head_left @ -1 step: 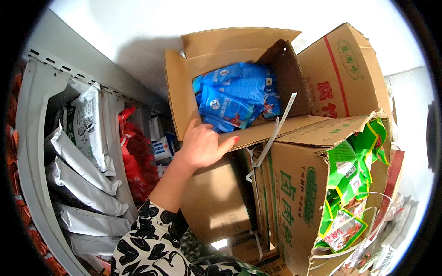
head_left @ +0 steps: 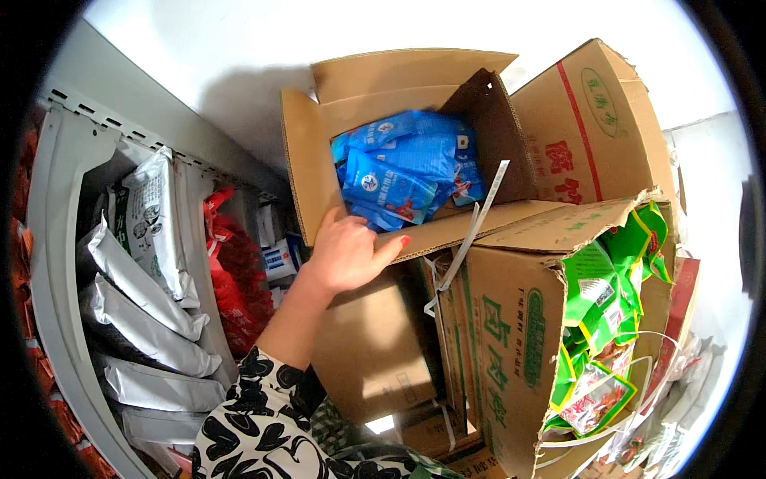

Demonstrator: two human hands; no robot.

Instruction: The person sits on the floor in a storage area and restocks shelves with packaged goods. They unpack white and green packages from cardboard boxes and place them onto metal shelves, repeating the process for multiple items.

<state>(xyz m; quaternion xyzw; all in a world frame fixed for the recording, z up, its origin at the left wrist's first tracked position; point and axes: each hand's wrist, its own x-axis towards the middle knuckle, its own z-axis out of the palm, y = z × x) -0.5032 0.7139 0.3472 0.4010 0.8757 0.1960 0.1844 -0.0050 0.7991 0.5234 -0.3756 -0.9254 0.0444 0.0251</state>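
My left hand (head_left: pixel 345 254) is at the near left corner of an open cardboard box (head_left: pixel 307 164). Its fingers bend over the box's near edge, with the fingertips partly hidden inside. The thumb, with a red nail, stretches to the right along the near flap (head_left: pixel 479 223). Several shiny blue packets (head_left: pixel 403 168) lie heaped in the box, just beyond my fingers. My left forearm wears a white sleeve with a black pattern (head_left: pixel 259 415). My right hand is out of sight.
A torn-open carton (head_left: pixel 511 319) with green packets (head_left: pixel 594 291) stands at right, a loose white strap (head_left: pixel 487 199) beside it. Behind it is a taller carton (head_left: pixel 590 128). On the left, metal shelving (head_left: pixel 60 207) holds silver packets (head_left: pixel 152 327) and a red bag (head_left: pixel 235 271).
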